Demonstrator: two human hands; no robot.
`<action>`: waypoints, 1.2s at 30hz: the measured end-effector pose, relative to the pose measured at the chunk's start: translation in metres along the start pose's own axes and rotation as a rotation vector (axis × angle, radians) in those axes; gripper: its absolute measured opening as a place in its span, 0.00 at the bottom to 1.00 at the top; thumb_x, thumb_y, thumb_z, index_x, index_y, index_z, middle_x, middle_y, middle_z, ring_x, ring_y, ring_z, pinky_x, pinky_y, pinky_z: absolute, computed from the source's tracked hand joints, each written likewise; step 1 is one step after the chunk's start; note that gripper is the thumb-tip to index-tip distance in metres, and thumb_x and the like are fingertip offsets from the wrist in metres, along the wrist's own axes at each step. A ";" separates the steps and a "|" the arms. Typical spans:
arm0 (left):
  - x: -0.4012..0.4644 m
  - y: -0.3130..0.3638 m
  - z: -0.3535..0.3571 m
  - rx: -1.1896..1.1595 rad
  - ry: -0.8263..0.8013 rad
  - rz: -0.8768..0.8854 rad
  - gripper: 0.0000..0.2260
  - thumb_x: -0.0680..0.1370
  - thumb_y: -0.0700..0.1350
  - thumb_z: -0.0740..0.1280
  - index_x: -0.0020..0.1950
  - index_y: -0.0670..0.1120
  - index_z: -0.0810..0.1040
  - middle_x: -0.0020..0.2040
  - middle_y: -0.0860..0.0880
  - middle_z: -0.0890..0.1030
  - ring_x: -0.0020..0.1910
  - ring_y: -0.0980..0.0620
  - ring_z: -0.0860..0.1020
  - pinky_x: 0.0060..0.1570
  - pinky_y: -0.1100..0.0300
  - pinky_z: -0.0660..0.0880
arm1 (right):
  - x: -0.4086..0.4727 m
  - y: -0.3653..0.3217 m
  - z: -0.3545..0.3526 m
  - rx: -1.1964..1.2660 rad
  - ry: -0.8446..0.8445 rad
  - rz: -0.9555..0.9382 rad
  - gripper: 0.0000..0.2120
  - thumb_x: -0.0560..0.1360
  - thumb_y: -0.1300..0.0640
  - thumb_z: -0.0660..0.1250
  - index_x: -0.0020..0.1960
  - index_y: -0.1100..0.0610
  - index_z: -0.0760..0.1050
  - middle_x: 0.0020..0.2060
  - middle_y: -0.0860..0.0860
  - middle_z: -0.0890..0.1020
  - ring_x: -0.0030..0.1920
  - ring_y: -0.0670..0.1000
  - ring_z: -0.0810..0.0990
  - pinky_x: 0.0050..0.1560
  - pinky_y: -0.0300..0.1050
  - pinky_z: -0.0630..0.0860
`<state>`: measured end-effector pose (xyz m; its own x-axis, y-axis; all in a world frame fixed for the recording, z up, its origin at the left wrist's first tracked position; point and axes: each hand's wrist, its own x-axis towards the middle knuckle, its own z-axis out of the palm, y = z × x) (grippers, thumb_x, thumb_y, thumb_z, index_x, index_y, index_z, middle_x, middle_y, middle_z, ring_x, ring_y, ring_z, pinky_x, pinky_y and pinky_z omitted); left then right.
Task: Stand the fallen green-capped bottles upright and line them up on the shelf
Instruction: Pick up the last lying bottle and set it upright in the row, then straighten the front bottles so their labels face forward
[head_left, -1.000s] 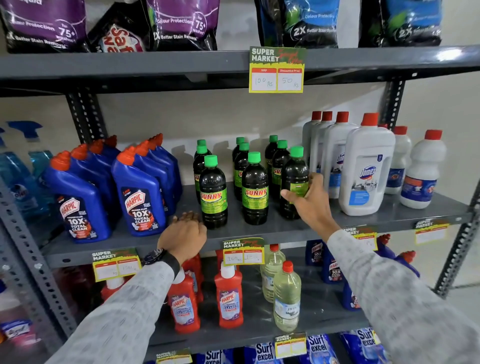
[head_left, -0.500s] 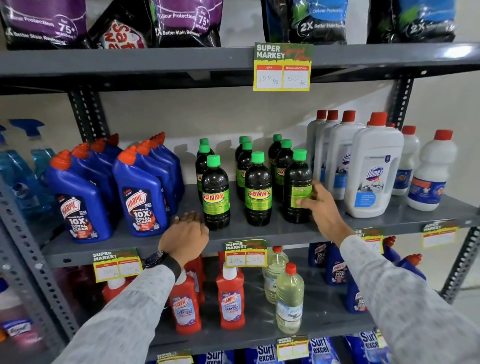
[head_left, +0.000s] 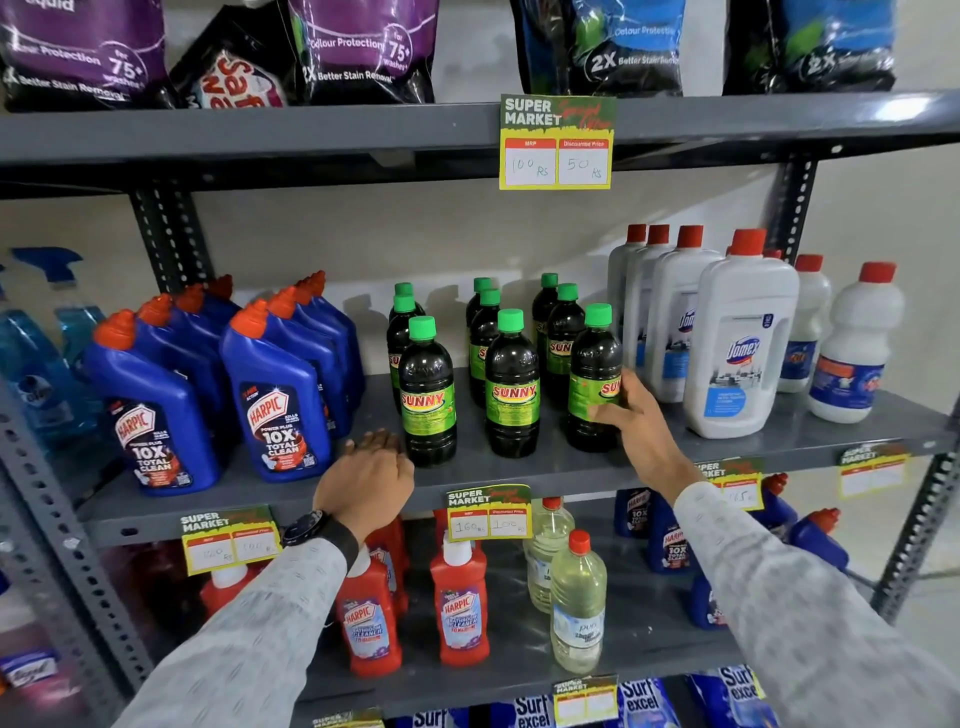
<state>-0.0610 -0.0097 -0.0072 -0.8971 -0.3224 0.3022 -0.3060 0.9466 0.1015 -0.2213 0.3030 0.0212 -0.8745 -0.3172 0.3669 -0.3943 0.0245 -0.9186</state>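
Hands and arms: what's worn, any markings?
Both arms wear long light grey sleeves with a fine speckled pattern. The left hand has a dark watch with a black strap at the wrist. The right hand is bare: no ring or glove visible.

I was looking at a shop, the kind that sells cleaning things. Grey metal shelves (head_left: 519, 473) held many of the same bottles in rows: blue plastic bottles with orange caps (head_left: 280, 400), dark bottles with green caps (head_left: 511, 384) and white plastic bottles with red caps (head_left: 737, 343). Yellow and green paper price tags (head_left: 557, 141) on the shelf edges said "SUPER MARKET" and had prices written by hand. Shiny purple soap bags (head_left: 363, 47) sat on the top shelf.
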 end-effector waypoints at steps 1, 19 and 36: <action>0.000 0.000 0.000 -0.003 0.001 -0.002 0.23 0.85 0.50 0.49 0.75 0.43 0.71 0.79 0.43 0.69 0.79 0.46 0.65 0.78 0.48 0.57 | 0.002 0.002 -0.001 0.020 -0.003 0.001 0.33 0.70 0.61 0.72 0.75 0.54 0.73 0.62 0.52 0.85 0.65 0.55 0.82 0.72 0.61 0.73; -0.006 0.002 -0.005 -0.075 0.038 -0.019 0.22 0.83 0.52 0.50 0.66 0.46 0.77 0.68 0.43 0.79 0.68 0.44 0.76 0.71 0.48 0.68 | -0.007 -0.004 0.012 -0.138 0.209 -0.055 0.46 0.67 0.51 0.85 0.77 0.55 0.64 0.67 0.49 0.77 0.63 0.48 0.79 0.63 0.43 0.77; 0.005 0.024 -0.033 -1.012 0.063 -0.119 0.46 0.67 0.50 0.83 0.78 0.56 0.60 0.67 0.52 0.76 0.66 0.51 0.76 0.67 0.53 0.71 | -0.025 -0.027 0.099 -0.367 0.052 -0.018 0.42 0.69 0.52 0.83 0.77 0.57 0.65 0.65 0.51 0.82 0.64 0.54 0.81 0.63 0.47 0.76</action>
<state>-0.0622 0.0116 0.0283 -0.8511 -0.4415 0.2841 0.0467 0.4752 0.8786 -0.1609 0.2169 0.0228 -0.8759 -0.2727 0.3980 -0.4766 0.3609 -0.8016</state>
